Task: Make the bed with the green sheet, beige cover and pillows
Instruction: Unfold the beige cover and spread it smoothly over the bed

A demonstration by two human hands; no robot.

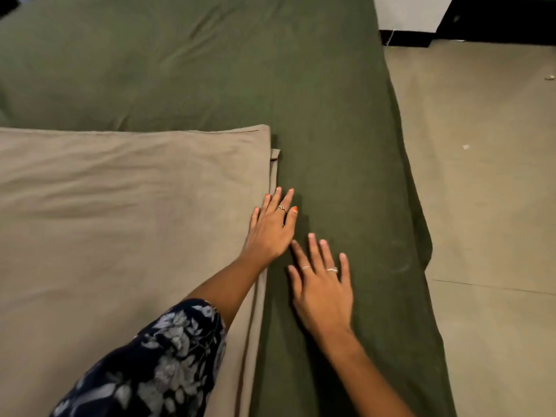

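The green sheet (331,100) covers the whole mattress, with light creases at the far end. A folded beige cover (120,221) lies on the near left part of the bed, its layered edge running down the middle of the view. My left hand (272,228) rests flat with straight fingers on the right edge of the beige cover. My right hand (323,287) lies flat on the green sheet just to the right of that edge, fingers spread. No pillows are in view.
The bed's right side drops to a beige floor (487,191) with a few small scraps on it. A white wall (412,12) and a dark piece of furniture (499,16) stand at the far right corner.
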